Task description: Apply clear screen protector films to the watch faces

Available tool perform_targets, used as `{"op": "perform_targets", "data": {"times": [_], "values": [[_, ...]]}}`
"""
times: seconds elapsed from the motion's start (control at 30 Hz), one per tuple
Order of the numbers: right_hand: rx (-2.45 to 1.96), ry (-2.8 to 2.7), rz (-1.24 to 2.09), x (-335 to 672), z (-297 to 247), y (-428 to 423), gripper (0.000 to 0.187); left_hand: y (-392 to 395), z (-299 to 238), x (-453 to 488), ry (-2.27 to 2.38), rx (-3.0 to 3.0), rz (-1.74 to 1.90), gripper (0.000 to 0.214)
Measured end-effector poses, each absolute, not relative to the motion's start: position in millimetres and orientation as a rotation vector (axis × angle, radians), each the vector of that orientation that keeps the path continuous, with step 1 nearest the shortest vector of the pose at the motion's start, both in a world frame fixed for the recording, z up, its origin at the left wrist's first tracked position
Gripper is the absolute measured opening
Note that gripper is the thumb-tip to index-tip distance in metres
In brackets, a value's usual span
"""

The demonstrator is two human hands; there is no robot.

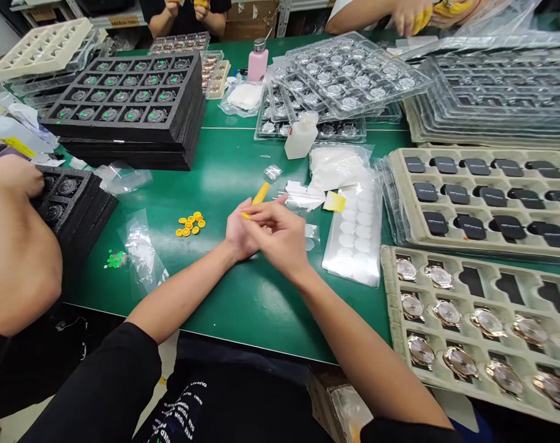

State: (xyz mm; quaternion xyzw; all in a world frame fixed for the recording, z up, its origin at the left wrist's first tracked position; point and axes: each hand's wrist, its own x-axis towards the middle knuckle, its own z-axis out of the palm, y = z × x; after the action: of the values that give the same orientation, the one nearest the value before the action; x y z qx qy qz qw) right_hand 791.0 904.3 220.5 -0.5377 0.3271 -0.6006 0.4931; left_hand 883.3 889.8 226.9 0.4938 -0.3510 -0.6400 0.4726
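- Green and shiny, the bench (234, 172) runs across the room, with two people (188, 15) seen in part on its far side, wearing yellow on their fingers.
- Near the middle of the bench, one finger of the left hand (243, 237) wears a long yellow finger cover (260, 194).
- This cover points away from the person and a bit to the right; its long side slants the same way.
- The other left fingers are mostly hidden, so I cannot tell if they are apart or together.
- The right hand (280, 237) reaches over the left one. Its thumb and pointing finger come together on a small yellow bit (246, 215), which sits close to the long cover, on the near side.
- Left of the hands, rolled yellow rings (191, 224) lie in a little heap, with green dots (116, 258) and a clear bag (146, 252) farther left.
- On the right lies a sheet of round white stickers (354, 227), with a yellow paper (334, 201) at its top corner.
- Far right, a pale tray (388, 295) holds watches (446, 314).
- On the left side, another person's arm (21, 246) reaches to a black foam tray (84, 184).
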Motion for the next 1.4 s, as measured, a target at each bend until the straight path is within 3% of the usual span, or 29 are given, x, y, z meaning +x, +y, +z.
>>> {"op": "perform_targets", "data": {"times": [0.13, 0.27, 0.33, 0.53, 0.77, 1.03, 1.13, 1.23, 1.33, 1.4], "values": [[-0.560, 0.648, -1.279, 754, 202, 890, 0.037, 894, 228, 884, -0.528, 0.842, -1.843, 0.057], [-0.363, 0.544, -1.084, 752, 196, 880, 0.047, 896, 226, 880, -0.373, 0.699, -1.904, 0.060], [-0.516, 0.615, -1.132, 758, 194, 880, 0.038, 897, 226, 878, -0.413, 0.725, -1.905, 0.065], [-1.541, 0.988, -1.546, 764, 184, 888, 0.021, 901, 230, 874, -0.619, 0.856, -2.000, 0.087], [-1.619, 1.032, -1.720, 771, 174, 886, 0.013, 906, 227, 872, -0.649, 0.893, -1.976, 0.080], [-1.780, 0.899, -1.507, 765, 174, 878, 0.018, 907, 223, 867, -0.703, 0.929, -1.833, 0.087], [-1.648, 0.858, -1.472, 765, 177, 881, 0.016, 905, 216, 865, -0.789, 0.975, -1.736, 0.082], [-1.148, 0.775, -1.378, 764, 179, 879, 0.013, 898, 207, 872, -0.940, 1.037, -1.551, 0.067], [-0.418, 0.585, -1.239, 756, 182, 872, 0.018, 893, 204, 887, -1.185, 1.160, -1.081, 0.049], [-0.155, 0.482, -1.173, 750, 186, 869, 0.017, 894, 204, 894, -1.381, 1.254, -0.692, 0.038]]}}
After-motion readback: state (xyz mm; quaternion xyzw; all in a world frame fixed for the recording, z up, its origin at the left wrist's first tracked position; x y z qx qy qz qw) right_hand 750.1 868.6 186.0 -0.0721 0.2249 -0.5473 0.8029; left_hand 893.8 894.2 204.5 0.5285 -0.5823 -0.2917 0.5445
